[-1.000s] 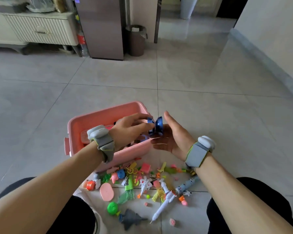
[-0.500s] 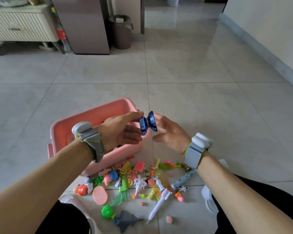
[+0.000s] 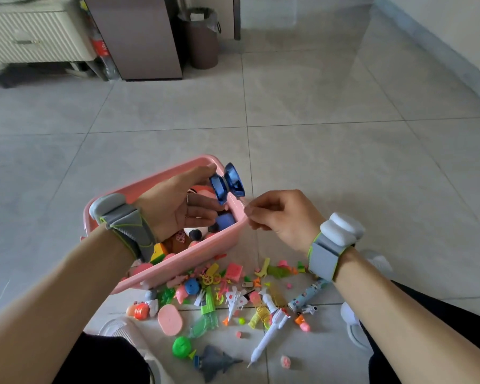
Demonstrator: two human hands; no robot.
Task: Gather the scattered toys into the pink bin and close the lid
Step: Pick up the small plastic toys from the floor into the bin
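- Both hands sit higher over the pink bin (image 3: pixel 139 189) than half a second ago; the left hand (image 3: pixel 175 200) grips the blue yo-yo (image 3: pixel 227 184) above the bin's right corner.
- The right hand (image 3: pixel 283 217), earlier spread, now pinches something thin, seemingly its string.
- Scattered toys (image 3: pixel 227 297) crowd the bin's near wall; bare tiled floor (image 3: pixel 316 134) lies beyond.
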